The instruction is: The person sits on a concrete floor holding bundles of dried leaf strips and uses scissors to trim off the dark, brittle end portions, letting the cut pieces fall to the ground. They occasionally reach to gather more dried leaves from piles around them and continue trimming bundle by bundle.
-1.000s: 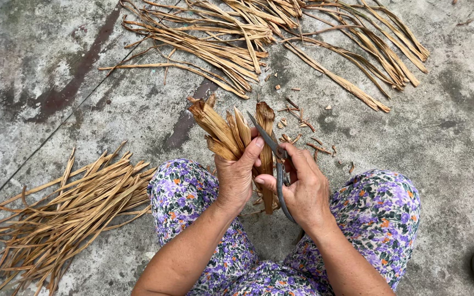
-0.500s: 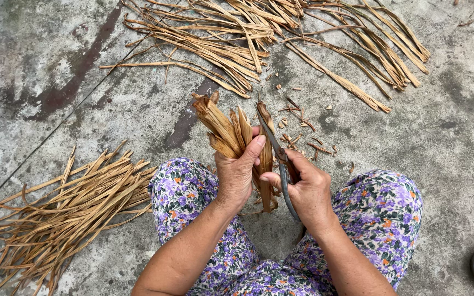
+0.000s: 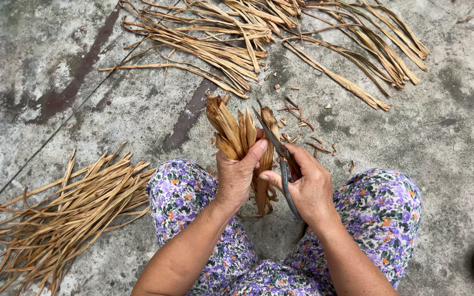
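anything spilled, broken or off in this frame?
Mostly tidy. Small cut scraps lie scattered on the concrete floor beyond the scissors in the right hand. The left hand grips a bundle of dried leaves. The two leaf piles look loose but unspilled.

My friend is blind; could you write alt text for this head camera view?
A seated person's left hand grips a bunch of dry leaves while the right hand holds scissors against them. Leaf piles and scraps lie on concrete.
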